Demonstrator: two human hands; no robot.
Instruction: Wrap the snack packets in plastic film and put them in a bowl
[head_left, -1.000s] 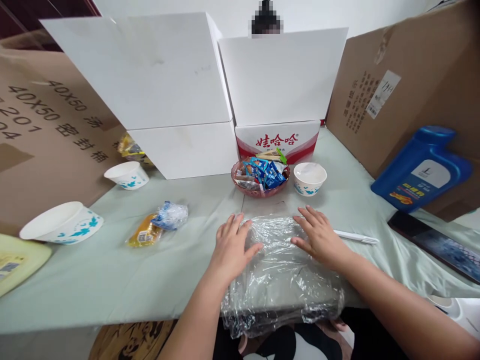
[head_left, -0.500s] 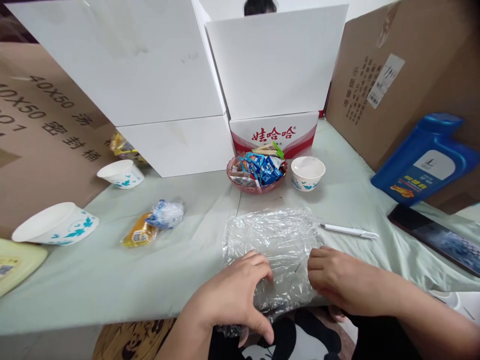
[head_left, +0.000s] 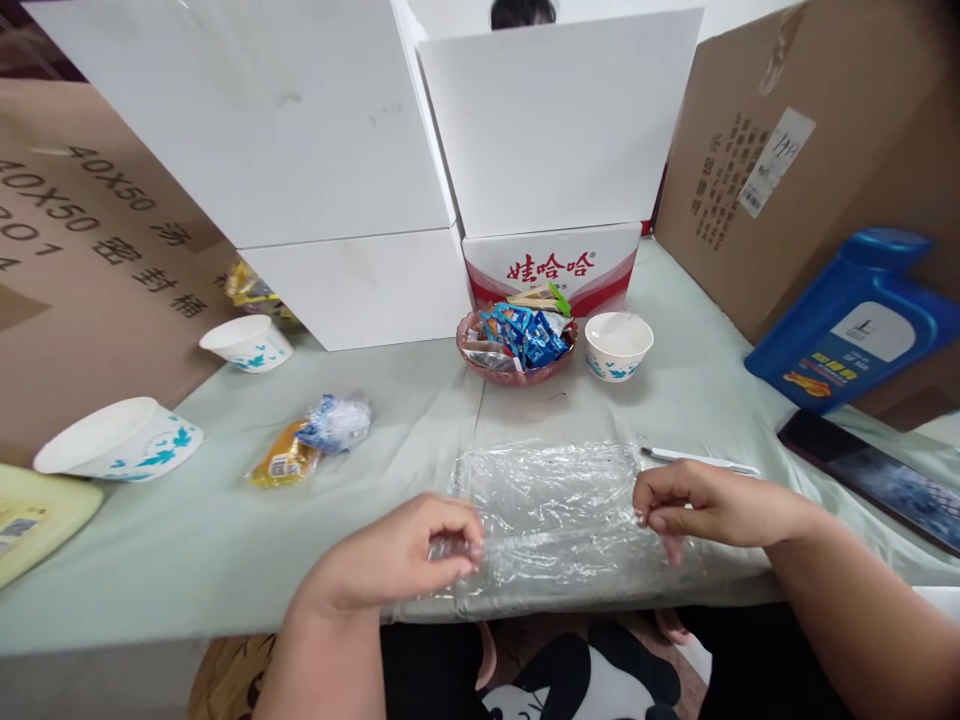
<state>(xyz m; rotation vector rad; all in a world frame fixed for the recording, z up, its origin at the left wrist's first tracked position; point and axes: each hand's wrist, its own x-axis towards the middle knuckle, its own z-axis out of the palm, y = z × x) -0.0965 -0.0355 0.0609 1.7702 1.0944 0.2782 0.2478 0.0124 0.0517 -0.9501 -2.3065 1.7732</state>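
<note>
A crinkled sheet of clear plastic film lies at the front edge of the cloth-covered table. My left hand pinches its left side between thumb and fingers. On the right side, my right hand grips the film near its edge with curled fingers. Between the two hands the near part of the film is stretched across. Just behind my right hand lies a white pen, partly covered by the hand.
A glass bowl of blue sachets and a paper bowl stand behind the film. To the left are snack packets and another paper bowl; to the right, a blue bottle and a phone. White boxes wall the back.
Both hands have moved apart, the left one leftward and the right one slightly right and up. My left fingers have closed on the film, and its near edge is spread wider.
</note>
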